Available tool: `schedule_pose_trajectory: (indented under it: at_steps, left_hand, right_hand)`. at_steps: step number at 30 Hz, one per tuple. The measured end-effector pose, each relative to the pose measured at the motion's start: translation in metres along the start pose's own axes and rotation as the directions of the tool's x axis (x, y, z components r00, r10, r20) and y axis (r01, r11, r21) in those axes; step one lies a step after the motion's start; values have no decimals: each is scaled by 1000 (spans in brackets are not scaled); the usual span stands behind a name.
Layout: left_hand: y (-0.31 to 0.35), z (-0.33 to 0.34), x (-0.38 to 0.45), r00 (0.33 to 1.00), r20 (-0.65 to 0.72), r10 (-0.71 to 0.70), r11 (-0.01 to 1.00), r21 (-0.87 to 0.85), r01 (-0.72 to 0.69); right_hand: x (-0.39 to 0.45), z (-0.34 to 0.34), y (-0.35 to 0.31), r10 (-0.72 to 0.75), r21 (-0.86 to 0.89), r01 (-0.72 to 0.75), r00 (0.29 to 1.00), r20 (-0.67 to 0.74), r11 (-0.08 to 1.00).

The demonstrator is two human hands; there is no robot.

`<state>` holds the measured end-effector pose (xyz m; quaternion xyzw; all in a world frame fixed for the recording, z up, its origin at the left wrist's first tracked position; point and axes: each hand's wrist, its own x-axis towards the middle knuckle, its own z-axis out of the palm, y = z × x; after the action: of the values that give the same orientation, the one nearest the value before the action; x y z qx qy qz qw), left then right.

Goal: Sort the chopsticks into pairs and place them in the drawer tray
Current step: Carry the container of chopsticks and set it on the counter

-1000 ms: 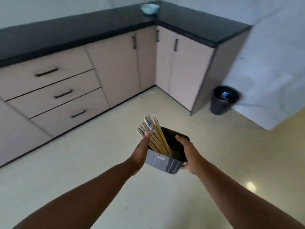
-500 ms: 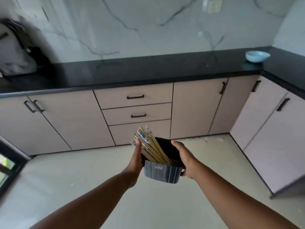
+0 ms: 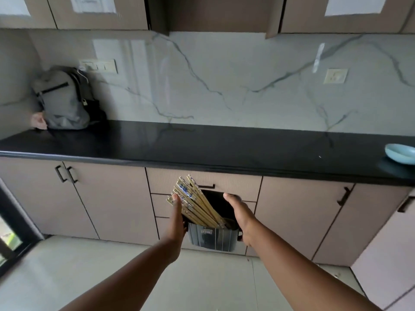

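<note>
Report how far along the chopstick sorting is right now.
Done: nothing sorted yet; the chopsticks sit as one loose bundle in the dark container. In hand: the left hand and right hand carry that container between them, in front of the closed top drawer under the black counter. Left: open a drawer, pair the chopsticks, lay them in the tray, which is not visible.

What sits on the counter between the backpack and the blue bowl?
Nothing: in the head view the black counter is bare between the grey backpack and blue bowl.
</note>
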<state>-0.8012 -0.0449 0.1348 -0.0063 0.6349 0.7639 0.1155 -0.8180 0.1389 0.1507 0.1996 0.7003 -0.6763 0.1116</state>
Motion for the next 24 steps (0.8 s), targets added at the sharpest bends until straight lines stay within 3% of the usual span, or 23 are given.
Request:
schedule_pose_trajectory:
  at_steps: [9, 14, 19, 24]
  left_hand:
    - [44, -19, 152, 991, 124, -51, 999, 13, 50]
    - [85, -28, 230, 980, 197, -13, 1000, 24, 8]
    - [96, -26, 299, 981, 192, -32, 999, -6, 34]
    - [85, -12, 365, 993, 114, -43, 999, -2, 43]
  right_hand:
    - [113, 18, -76, -14, -4, 14, 992, -126, 1000]
    - [168, 26, -126, -62, 47, 71, 983, -171, 996]
    - [225, 23, -161, -111, 73, 126, 977, -180, 989]
    - [295, 4, -176, -57, 128, 82, 981, -187, 988]
